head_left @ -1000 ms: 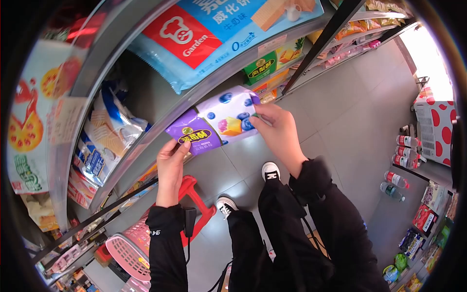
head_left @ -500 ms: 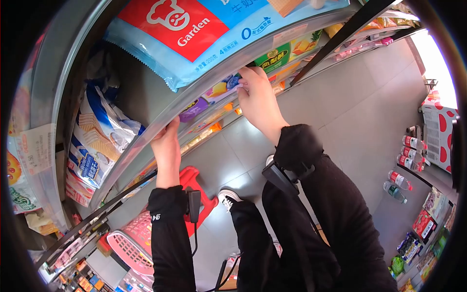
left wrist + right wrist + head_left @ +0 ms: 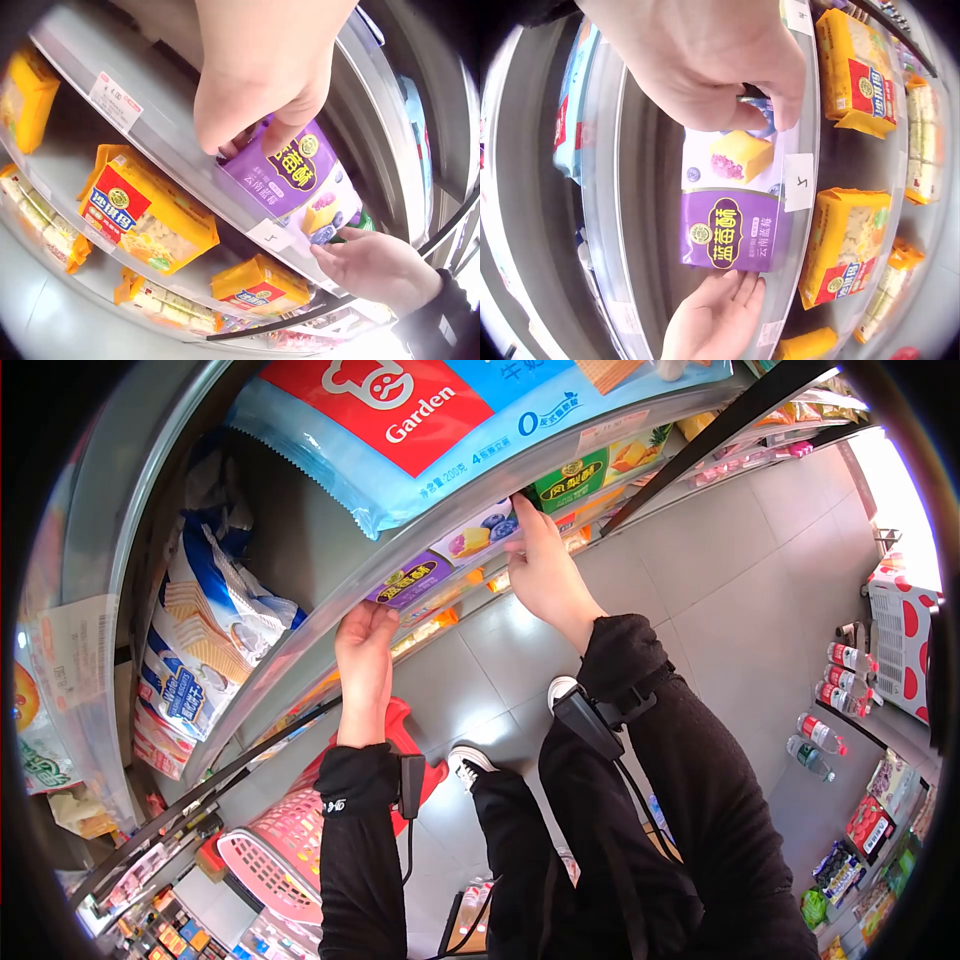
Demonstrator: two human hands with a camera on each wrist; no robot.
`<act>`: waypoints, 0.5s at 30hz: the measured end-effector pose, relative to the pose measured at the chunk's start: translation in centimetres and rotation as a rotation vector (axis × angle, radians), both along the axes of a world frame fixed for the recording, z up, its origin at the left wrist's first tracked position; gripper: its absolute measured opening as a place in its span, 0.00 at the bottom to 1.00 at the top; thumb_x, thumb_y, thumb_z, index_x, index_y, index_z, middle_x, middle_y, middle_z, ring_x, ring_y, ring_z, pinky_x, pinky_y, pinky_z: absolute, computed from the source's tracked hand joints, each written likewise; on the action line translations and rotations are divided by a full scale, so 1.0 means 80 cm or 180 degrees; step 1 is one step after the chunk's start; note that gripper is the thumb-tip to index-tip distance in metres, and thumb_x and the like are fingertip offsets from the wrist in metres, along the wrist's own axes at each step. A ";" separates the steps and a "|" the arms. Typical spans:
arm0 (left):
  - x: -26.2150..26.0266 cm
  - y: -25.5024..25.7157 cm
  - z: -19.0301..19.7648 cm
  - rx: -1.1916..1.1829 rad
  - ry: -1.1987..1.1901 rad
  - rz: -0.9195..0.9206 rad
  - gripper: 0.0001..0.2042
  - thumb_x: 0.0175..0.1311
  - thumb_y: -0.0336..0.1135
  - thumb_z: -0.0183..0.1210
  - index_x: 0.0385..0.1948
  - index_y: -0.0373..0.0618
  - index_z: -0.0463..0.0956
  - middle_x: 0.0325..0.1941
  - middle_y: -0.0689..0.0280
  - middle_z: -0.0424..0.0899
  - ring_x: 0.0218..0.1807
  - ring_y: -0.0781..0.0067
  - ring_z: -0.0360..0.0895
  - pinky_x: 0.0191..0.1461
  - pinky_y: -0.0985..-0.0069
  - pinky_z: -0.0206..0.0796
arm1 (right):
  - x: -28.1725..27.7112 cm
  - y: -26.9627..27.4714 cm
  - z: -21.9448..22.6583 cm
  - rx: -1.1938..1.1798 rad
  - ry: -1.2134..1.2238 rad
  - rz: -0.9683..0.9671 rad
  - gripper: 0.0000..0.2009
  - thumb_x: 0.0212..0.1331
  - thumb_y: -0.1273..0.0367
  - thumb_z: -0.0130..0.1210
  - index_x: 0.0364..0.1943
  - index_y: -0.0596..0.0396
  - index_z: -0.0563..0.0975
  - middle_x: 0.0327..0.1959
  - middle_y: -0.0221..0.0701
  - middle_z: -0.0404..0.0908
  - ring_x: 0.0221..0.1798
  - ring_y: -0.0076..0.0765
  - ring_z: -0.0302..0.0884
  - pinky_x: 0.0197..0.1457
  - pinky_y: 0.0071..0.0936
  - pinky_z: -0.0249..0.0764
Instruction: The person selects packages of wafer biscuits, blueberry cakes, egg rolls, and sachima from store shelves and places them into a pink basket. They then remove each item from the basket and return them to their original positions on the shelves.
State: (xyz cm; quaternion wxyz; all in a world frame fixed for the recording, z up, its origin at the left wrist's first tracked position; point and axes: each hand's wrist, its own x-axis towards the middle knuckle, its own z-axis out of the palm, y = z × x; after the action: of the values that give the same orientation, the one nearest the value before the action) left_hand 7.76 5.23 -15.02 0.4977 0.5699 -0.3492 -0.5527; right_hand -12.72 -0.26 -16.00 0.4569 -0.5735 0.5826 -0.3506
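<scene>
A purple and white blueberry pastry pack (image 3: 411, 580) lies on a shelf below the large blue Garden pack (image 3: 420, 430). My left hand (image 3: 365, 665) holds its purple end, thumb on the printed face in the left wrist view. At the other end my right hand (image 3: 552, 565) pinches the white part between thumb and fingers, seen closely in the right wrist view, where the pack (image 3: 731, 225) lies flat behind the shelf's clear edge. A green pineapple pastry pack (image 3: 580, 482) is beside my right fingertips.
Yellow packs (image 3: 150, 217) stand on the shelf below. A pink basket (image 3: 275, 860) with a red handle is on the floor at the lower left. Bottles (image 3: 820, 733) and a red-spotted box (image 3: 903, 630) are at the right. A dark shelf post (image 3: 700, 450) slants past the packs.
The blueberry pack has gone from in front of the shelves onto the lower shelf, away from my body. Both hands moved with it and still touch its ends.
</scene>
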 end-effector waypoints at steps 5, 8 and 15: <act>0.002 -0.003 -0.004 -0.0154 -0.0146 -0.0036 0.18 0.53 0.18 0.46 0.49 0.32 0.63 0.50 0.60 0.69 0.52 0.73 0.65 0.59 0.77 0.50 | -0.004 0.018 0.009 -0.0096 -0.0231 -0.0023 0.25 0.49 0.82 0.40 0.56 0.61 0.56 0.50 0.45 0.60 0.45 0.36 0.71 0.49 0.27 0.66; -0.001 0.006 0.001 -0.0166 -0.0551 0.0207 0.18 0.54 0.19 0.46 0.50 0.31 0.61 0.51 0.59 0.68 0.52 0.72 0.65 0.59 0.78 0.51 | -0.011 0.048 0.018 0.0114 -0.0672 -0.0041 0.22 0.52 0.81 0.40 0.55 0.61 0.57 0.50 0.43 0.63 0.45 0.33 0.71 0.49 0.26 0.66; -0.006 0.116 0.020 0.0302 -0.1075 0.0500 0.15 0.60 0.32 0.49 0.46 0.35 0.66 0.45 0.60 0.73 0.47 0.75 0.69 0.52 0.78 0.60 | -0.029 0.125 0.044 0.2521 -0.3298 -0.0694 0.15 0.58 0.76 0.40 0.49 0.64 0.64 0.47 0.38 0.70 0.44 0.30 0.70 0.49 0.24 0.67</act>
State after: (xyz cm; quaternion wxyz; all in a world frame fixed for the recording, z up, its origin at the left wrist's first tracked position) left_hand 7.26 14.54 -13.40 0.4462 0.7029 -0.3557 -0.4246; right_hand -15.04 9.70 -12.45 0.8163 -0.0570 0.4271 -0.3847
